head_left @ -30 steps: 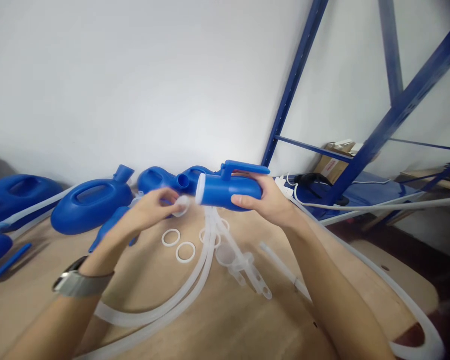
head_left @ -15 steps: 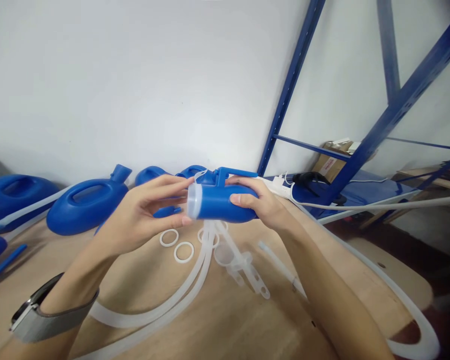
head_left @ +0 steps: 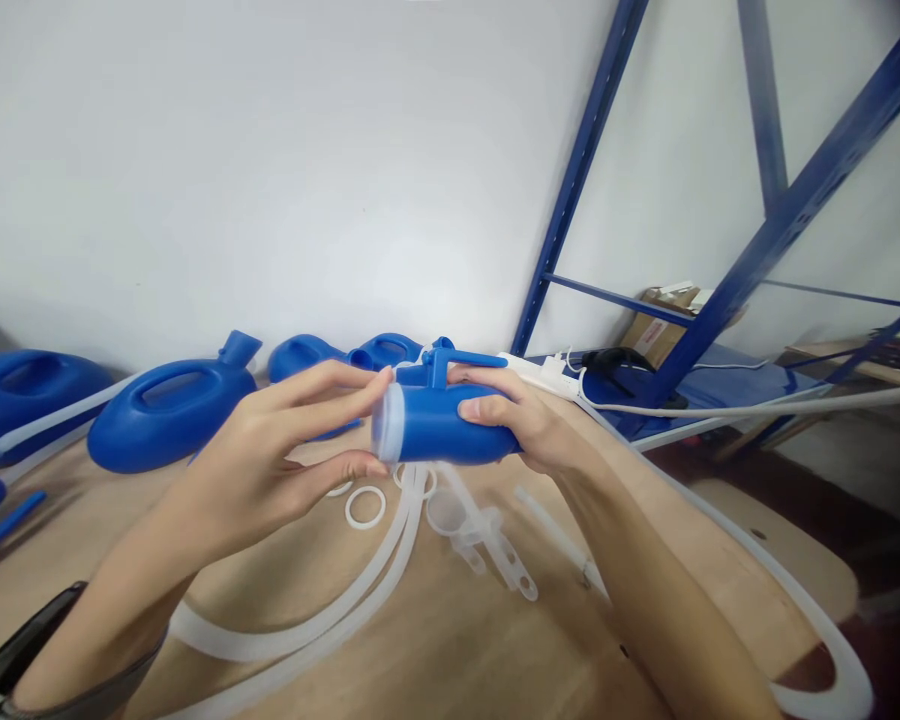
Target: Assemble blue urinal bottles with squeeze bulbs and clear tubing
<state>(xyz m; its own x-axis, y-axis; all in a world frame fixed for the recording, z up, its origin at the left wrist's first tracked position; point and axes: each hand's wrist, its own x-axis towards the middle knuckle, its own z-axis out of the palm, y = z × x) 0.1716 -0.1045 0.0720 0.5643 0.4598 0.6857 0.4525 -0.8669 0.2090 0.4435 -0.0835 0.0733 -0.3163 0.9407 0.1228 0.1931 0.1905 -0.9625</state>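
My right hand (head_left: pixel 521 425) is wrapped round a small blue bottle (head_left: pixel 446 425) with a blue handle on top, held sideways above the wooden table (head_left: pixel 435 640). My left hand (head_left: pixel 270 465) pinches the translucent white cap (head_left: pixel 388 422) at the bottle's left end with thumb and fingers. A white ring (head_left: pixel 366 506) lies on the table just under the hands. A clear funnel-like piece (head_left: pixel 480 530) lies beside it.
Several blue jugs (head_left: pixel 169 405) lie along the wall at the back left. White hoses (head_left: pixel 322 620) curl across the table and off its right edge (head_left: pixel 832 640). A blue steel rack (head_left: pixel 727 300) with a cardboard box and a power strip stands at the right.
My left hand has come from the table up to the bottle's open end and closed its fingers on the white cap there. The bottle has shifted a little left and down.
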